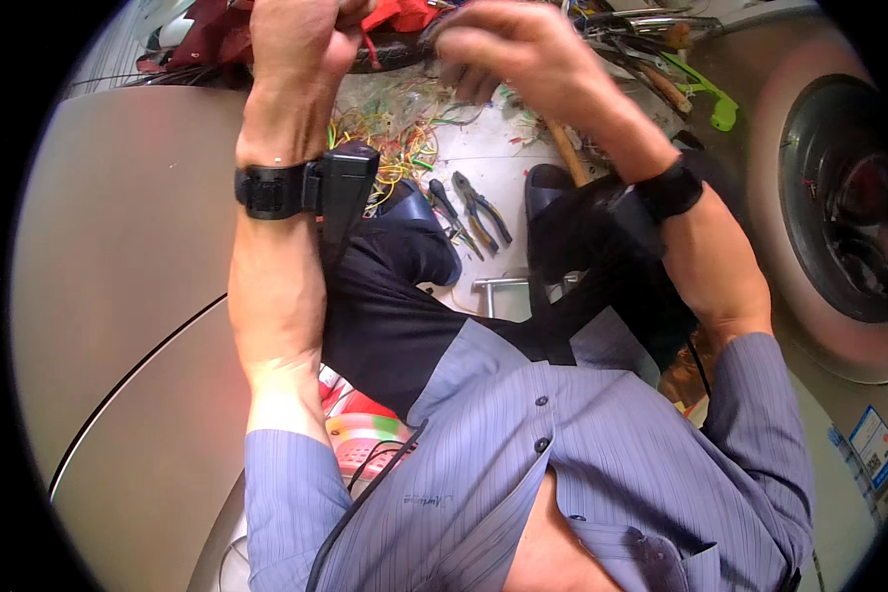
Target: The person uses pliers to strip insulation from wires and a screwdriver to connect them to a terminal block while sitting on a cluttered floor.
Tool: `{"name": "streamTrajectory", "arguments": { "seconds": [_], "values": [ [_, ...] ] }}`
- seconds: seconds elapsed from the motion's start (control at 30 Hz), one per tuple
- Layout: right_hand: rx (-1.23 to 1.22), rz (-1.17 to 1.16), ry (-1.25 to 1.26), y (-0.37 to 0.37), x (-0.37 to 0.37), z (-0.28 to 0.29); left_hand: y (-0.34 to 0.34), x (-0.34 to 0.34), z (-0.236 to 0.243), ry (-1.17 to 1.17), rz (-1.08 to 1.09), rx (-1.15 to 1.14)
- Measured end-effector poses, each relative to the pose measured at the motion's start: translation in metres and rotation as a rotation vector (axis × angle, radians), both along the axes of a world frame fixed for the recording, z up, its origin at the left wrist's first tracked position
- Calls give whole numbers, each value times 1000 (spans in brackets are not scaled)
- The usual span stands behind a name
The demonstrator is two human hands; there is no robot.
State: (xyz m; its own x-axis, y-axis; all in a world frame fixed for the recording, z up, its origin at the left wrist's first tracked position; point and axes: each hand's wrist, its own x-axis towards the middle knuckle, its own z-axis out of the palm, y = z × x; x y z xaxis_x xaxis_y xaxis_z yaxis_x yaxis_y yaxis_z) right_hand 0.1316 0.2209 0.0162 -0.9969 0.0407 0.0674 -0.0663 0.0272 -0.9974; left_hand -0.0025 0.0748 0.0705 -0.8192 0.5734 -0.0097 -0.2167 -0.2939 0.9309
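Note:
My left hand (301, 39) is a closed fist at the top edge, partly cut off by the frame. A thin red strand (369, 49) shows beside its fingers, but what they grip is hidden. To its right my right hand (513, 47) is raised with bent fingers, smeared by motion; whether they hold anything does not show. Below the hands lies a tangle of thin coloured wires (409, 138), mostly yellow, green and red. Pliers (481, 212) with dark handles rest on the floor between my feet, beside a slim black-handled tool (449, 209).
A large beige panel (138, 197) fills the left side. On the right is an appliance with a round dark door (844, 197). A wooden handle (565, 153) lies near my right foot. Beyond are a bright green plastic piece (722, 111) and red cloth (212, 35). A red plastic basket (360, 459) is beside my left thigh.

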Motion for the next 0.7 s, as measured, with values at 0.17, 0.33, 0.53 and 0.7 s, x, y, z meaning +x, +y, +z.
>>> {"name": "streamTrajectory", "arguments": {
  "seconds": [0.17,0.33,0.53,0.7],
  "values": [
    [-198,-205,41,27,6,56,21,35,3,157,-171,-306],
    [-152,-248,131,44,5,53,18,42,11,120,-499,-307],
    [-51,-300,15,49,5,88,17,38,0,30,-536,-55],
    [-236,-344,37,109,15,82,20,38,-8,250,-287,-235]
  ]
}}
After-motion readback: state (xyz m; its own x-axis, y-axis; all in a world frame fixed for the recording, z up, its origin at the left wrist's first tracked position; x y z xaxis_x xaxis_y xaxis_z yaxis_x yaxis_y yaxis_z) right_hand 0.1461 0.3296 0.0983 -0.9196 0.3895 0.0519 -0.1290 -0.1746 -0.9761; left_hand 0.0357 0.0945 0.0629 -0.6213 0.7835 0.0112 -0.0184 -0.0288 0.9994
